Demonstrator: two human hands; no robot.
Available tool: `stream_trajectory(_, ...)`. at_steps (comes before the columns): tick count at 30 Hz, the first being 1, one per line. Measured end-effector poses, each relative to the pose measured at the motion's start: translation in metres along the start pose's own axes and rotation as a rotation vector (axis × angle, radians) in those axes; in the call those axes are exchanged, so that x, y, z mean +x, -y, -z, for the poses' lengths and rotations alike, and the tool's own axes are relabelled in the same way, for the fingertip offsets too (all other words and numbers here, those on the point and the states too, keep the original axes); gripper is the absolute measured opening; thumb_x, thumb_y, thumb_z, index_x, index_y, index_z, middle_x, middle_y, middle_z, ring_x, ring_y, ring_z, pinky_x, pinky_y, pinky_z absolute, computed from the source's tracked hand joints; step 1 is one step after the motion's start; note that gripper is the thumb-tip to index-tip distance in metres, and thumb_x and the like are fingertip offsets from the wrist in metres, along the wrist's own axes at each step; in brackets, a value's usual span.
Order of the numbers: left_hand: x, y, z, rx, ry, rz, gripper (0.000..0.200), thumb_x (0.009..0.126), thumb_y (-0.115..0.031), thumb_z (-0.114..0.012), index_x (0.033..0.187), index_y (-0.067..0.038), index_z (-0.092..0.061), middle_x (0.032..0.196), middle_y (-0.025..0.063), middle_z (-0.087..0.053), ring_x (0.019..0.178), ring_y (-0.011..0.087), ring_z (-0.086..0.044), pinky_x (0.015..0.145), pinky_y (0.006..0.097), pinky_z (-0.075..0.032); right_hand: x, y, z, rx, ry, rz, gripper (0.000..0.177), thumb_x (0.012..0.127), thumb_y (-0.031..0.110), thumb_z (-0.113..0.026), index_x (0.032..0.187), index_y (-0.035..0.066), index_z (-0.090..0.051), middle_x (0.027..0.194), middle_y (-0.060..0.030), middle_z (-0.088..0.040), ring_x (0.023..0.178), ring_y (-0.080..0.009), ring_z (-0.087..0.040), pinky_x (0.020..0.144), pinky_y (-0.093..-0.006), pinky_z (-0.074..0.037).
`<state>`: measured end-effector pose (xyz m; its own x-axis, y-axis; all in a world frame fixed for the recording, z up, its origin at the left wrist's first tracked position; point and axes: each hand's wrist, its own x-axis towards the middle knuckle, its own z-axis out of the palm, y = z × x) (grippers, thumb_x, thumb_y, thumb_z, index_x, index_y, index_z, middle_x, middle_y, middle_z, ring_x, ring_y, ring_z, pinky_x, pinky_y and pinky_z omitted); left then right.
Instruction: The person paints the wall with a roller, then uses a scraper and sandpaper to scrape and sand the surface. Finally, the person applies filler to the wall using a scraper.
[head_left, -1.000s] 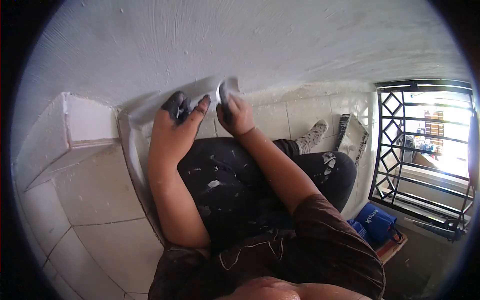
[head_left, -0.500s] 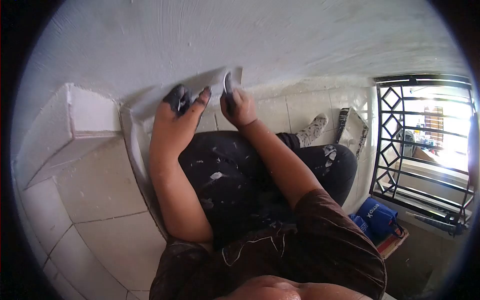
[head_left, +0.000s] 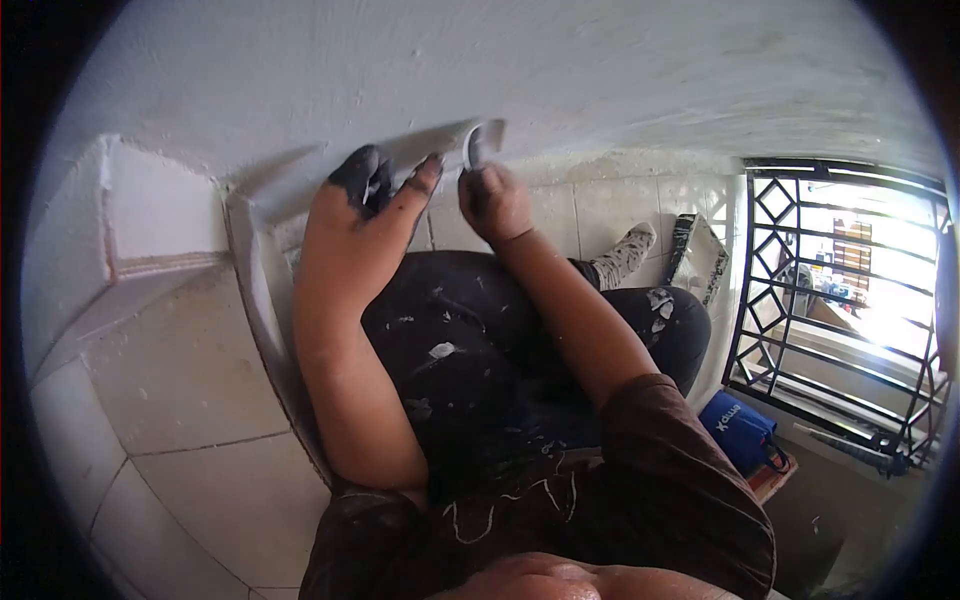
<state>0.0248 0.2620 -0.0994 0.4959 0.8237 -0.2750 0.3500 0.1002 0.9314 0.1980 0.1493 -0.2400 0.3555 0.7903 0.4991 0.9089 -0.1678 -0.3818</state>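
My right hand [head_left: 497,203] is closed around the dark handle of a putty knife [head_left: 488,140], whose blade points up beside the grey wall [head_left: 560,70]. To its left, my left hand [head_left: 370,200] has black-stained fingers curled in and the thumb stretched toward the knife. A flat pale plate [head_left: 435,145] shows between that thumb and the wall, seemingly in the left hand's grasp; its grip is mostly hidden by the fingers. The two hands are apart, just above my paint-spotted dark trousers [head_left: 450,310].
A white ledge [head_left: 165,210] juts from the wall at left, above large tiles [head_left: 215,400]. On the right are a black-and-white tray [head_left: 700,255], a black metal grille [head_left: 840,290] and a blue bag [head_left: 738,430]. My socked foot [head_left: 628,255] rests near the tray.
My right hand has shifted slightly right with the putty knife, whose blade now shows more clearly. The left hand has moved up and slightly right. The view has shifted a little.
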Motion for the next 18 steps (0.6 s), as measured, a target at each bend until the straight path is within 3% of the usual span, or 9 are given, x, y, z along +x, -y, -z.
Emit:
stream_trajectory(1,0.002,-0.001,0.004,0.023,0.058,0.032,0.074,0.079,-0.047,-0.077,0.116,0.014,-0.056,0.109,0.0217,-0.064,0.102,0.0234,-0.061,0.09,0.0322,-0.047,0.01,0.006,0.003,0.021,-0.084,0.057,0.022,0.076,0.002,-0.066,0.095,0.004,-0.056,0.068,-0.0148,-0.054,0.057,-0.0366,-0.056,0.05,-0.0456,-0.045)
stream_trajectory(4,0.005,-0.005,0.011,0.055,0.177,0.107,0.084,0.079,-0.051,-0.076,0.128,0.012,-0.051,0.122,0.025,-0.06,0.112,0.0288,-0.059,0.097,0.0353,-0.045,0.027,0.008,0.002,0.019,-0.101,0.09,0.034,0.075,0.001,-0.065,0.109,0.003,-0.059,0.073,-0.0153,-0.057,0.061,-0.0364,-0.058,0.052,-0.0444,-0.048)
stream_trajectory(7,0.007,-0.005,0.01,0.05,0.166,0.14,0.084,0.079,-0.05,-0.077,0.129,0.013,-0.05,0.123,0.0254,-0.059,0.111,0.0283,-0.06,0.096,0.0347,-0.046,0.006,-0.004,-0.011,-0.077,0.028,0.016,0.05,0.078,0.006,-0.067,0.126,0.006,-0.055,0.087,-0.0138,-0.065,0.07,-0.0344,-0.065,0.059,-0.0426,-0.054)
stream_trajectory(10,0.008,-0.002,0.007,0.055,0.173,0.146,0.084,0.08,-0.049,-0.077,0.129,0.013,-0.05,0.122,0.0253,-0.06,0.111,0.0273,-0.06,0.094,0.0332,-0.048,-0.017,-0.016,-0.018,-0.16,0.269,-0.034,0.054,0.078,0.007,-0.068,0.13,0.007,-0.054,0.087,-0.0147,-0.065,0.071,-0.0347,-0.065,0.06,-0.0436,-0.054)
stream_trajectory(14,0.01,0.002,0.008,0.013,0.188,0.122,0.083,0.08,-0.048,-0.077,0.129,0.014,-0.05,0.123,0.0254,-0.059,0.113,0.0269,-0.059,0.093,0.0316,-0.049,-0.012,-0.024,-0.008,-0.042,0.206,0.111,0.039,0.078,0.008,-0.068,0.115,0.005,-0.058,0.082,-0.013,-0.063,0.068,-0.0341,-0.064,0.058,-0.0436,-0.053)
stream_trajectory(16,0.009,0.004,0.01,-0.011,0.184,0.123,0.083,0.08,-0.047,-0.077,0.129,0.014,-0.049,0.123,0.0255,-0.059,0.113,0.0268,-0.059,0.093,0.0312,-0.049,-0.005,-0.026,-0.004,-0.101,0.092,0.054,0.032,0.077,0.007,-0.068,0.107,0.005,-0.058,0.08,-0.0125,-0.062,0.067,-0.0329,-0.063,0.057,-0.0429,-0.052)
stream_trajectory(17,0.009,0.003,0.01,-0.036,0.183,0.126,0.083,0.08,-0.047,-0.077,0.129,0.014,-0.049,0.123,0.0256,-0.059,0.113,0.0267,-0.059,0.093,0.031,-0.048,0.007,-0.019,0.001,-0.128,0.129,0.062,0.034,0.079,0.008,-0.067,0.111,0.005,-0.059,0.081,-0.0125,-0.062,0.069,-0.0319,-0.064,0.057,-0.0422,-0.053)
stream_trajectory(18,0.008,0.003,0.01,-0.059,0.187,0.125,0.084,0.08,-0.047,-0.078,0.129,0.014,-0.049,0.123,0.0256,-0.059,0.113,0.0266,-0.059,0.093,0.0309,-0.048,0.004,-0.018,-0.004,-0.134,0.152,0.066,0.027,0.079,0.008,-0.066,0.105,0.005,-0.059,0.079,-0.0126,-0.061,0.068,-0.0326,-0.064,0.057,-0.0425,-0.052)
